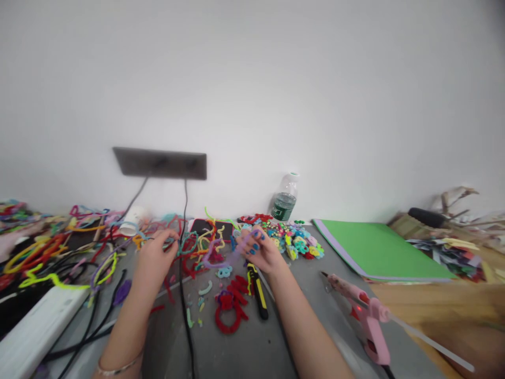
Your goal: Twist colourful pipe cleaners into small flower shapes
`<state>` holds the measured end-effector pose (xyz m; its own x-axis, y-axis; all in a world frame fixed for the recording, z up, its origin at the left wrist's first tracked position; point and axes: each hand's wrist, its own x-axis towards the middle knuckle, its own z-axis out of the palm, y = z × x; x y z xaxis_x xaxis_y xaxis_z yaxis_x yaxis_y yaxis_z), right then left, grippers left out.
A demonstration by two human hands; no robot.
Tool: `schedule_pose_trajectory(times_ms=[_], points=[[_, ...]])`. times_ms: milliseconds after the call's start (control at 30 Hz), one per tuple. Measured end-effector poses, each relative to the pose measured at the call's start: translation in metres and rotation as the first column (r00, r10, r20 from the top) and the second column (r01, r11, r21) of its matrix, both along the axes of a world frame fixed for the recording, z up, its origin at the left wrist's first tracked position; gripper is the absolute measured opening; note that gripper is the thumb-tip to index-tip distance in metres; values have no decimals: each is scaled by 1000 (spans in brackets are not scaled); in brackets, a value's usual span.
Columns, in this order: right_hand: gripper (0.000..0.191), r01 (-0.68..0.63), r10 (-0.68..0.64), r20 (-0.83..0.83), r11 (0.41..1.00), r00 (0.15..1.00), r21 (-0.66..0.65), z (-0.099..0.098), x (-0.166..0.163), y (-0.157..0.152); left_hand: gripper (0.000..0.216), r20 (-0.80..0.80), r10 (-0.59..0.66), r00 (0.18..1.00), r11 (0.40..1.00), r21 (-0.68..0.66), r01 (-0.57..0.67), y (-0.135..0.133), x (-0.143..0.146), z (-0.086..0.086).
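Note:
My left hand is over the left middle of the table, thumb and fingers pinched together. A bit of teal shows at its fingertips, too small to make out, near a teal pipe cleaner. My right hand, with blue nails, is closed on a light purple pipe cleaner, which curves left and is smeared by motion. Below it lie a yellow and black utility knife and a red pipe-cleaner piece with a ring and short fuzzy spikes.
Loose pipe cleaners heap up at left beside a white power strip. A black cable crosses between my arms. Small pipe-cleaner flowers, a water bottle, green sheets and a lit pink glue gun are at right.

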<state>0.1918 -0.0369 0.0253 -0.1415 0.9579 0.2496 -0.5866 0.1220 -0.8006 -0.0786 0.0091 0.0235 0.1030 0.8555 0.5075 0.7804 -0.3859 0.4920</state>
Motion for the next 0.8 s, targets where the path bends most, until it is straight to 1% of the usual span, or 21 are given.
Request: schedule_pose_trajectory(times_ms=[100,167,233,300,400,500,567,633,700,733,767,800], points=[[44,123,-124,-123,992,985,-16,5,11,0,16,-2,115,993,993,-33,-115,2,-10,0],[35,161,-162,-231,987,959,-23,6,17,1,21,18,181,983,982,-53,-180,3,-15,2],[26,148,-148,-348,989,926,-26,5,19,4,32,23,226,974,972,-69,-224,3,-18,3],[23,103,-101,-424,995,900,-18,4,19,7,46,1,254,967,963,-91,-253,3,-18,2],[23,56,-58,-427,998,902,-16,2,15,9,59,-50,307,950,939,-146,-311,1,-18,-1],[23,79,-98,-388,995,917,-63,0,13,12,61,-62,324,944,931,-158,-330,-3,-15,-1],[21,98,-132,-391,989,911,-107,-2,13,14,60,-57,343,938,932,-107,-347,-7,-12,3],[16,106,-155,-402,984,902,-142,-2,15,16,55,-39,384,922,923,-17,-385,-11,-7,10],[11,109,-163,-393,982,905,-157,-3,16,17,52,15,380,925,922,71,-380,-13,-3,17],[10,104,-157,-383,982,910,-156,-3,16,17,50,51,347,937,929,117,-350,-14,-1,19],[10,94,-144,-369,984,918,-150,-2,15,17,48,90,285,954,941,161,-296,-14,2,21],[11,78,-124,-350,987,929,-142,-2,15,16,46,129,186,974,957,198,-209,-14,5,21]])
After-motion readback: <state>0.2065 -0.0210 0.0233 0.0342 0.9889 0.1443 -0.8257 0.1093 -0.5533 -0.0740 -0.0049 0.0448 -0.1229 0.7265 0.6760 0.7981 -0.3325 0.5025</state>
